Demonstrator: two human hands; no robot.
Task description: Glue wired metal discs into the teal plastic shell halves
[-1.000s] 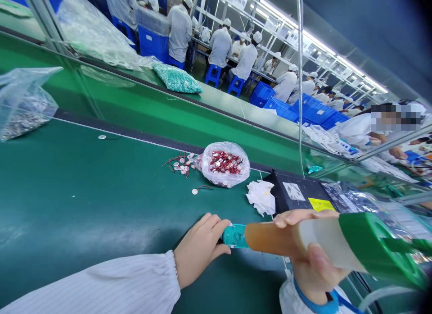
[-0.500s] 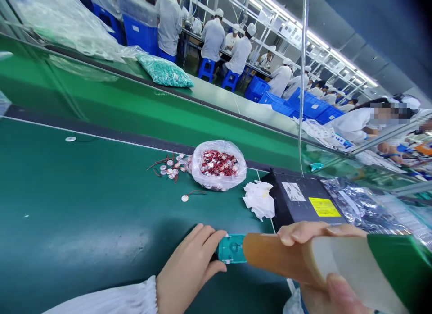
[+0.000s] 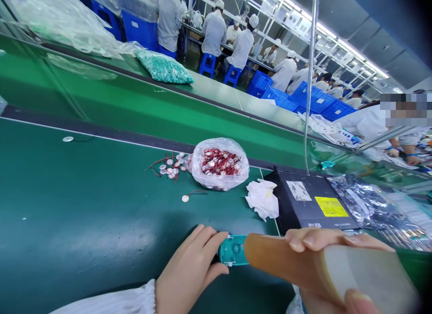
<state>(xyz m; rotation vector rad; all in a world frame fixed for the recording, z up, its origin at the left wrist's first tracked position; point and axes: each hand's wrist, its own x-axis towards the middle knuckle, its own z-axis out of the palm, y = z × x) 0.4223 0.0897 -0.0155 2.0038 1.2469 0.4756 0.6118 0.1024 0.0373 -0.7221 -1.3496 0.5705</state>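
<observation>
Far left of the green bench [image 3: 84, 206]: one pale disc [image 3: 68, 139] with a dark lead, lying near the back edge. Farther right, a loose heap of red-wired discs [image 3: 173, 167] sat against the neck of the clear plastic bag; a single wired disc [image 3: 185, 198] lay nearer me, apart from the heap. Left hand [image 3: 191, 266]: grip pinched the left end of the teal plastic housing [image 3: 233, 250] between forefinger and thumb, low over the bench, in front of the clear plastic bag [image 3: 243, 161] of wired discs. Crumpled white tissue [image 3: 262, 199] lay beyond, just left of the black box [image 3: 305, 210]. Dispensing syringe [image 3: 286, 260], brown in front, white behind: its front end overlapped the housing's right end in view; contact could not be told. Right hand [image 3: 326, 238]: grip wrapped around the syringe, fingers over the top, thumb on the near side.
</observation>
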